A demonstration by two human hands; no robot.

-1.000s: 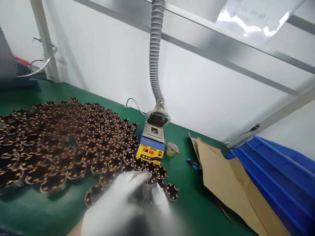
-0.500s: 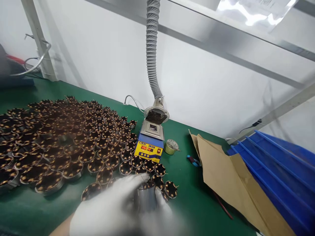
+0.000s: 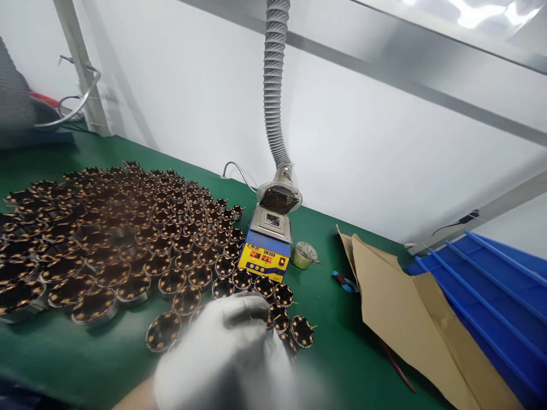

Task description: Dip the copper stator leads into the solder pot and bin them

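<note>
My left hand (image 3: pixel 222 347), in a white glove, is closed at the bottom centre, its fingers curled round a motor stator that the glove now mostly hides. Close against it on the right is my right hand (image 3: pixel 280 370), also gloved in white; it is smeared and its fingers cannot be made out. Just beyond the hands stand stators (image 3: pixel 278 316) with metal rims, black insides and copper-coloured spots. Behind them is a blue and yellow solder pot (image 3: pixel 265 259) with red digits and a metal top. A small round tin (image 3: pixel 304 255) with something thin across it sits beside the pot.
Many more stators (image 3: pixel 171 228) crowd the green table (image 3: pixel 329 353) on the left. A grey fume hose (image 3: pixel 276 85) hangs over the pot. At right lie folded cardboard (image 3: pixel 397 313), a blue ribbed bin (image 3: pixel 482 296) and a small blue and dark strap (image 3: pixel 344 282).
My left hand has turned over the stator, which showed between the fingers before and is now mostly covered. The view has shifted slightly, and the digits on the pot differ.
</note>
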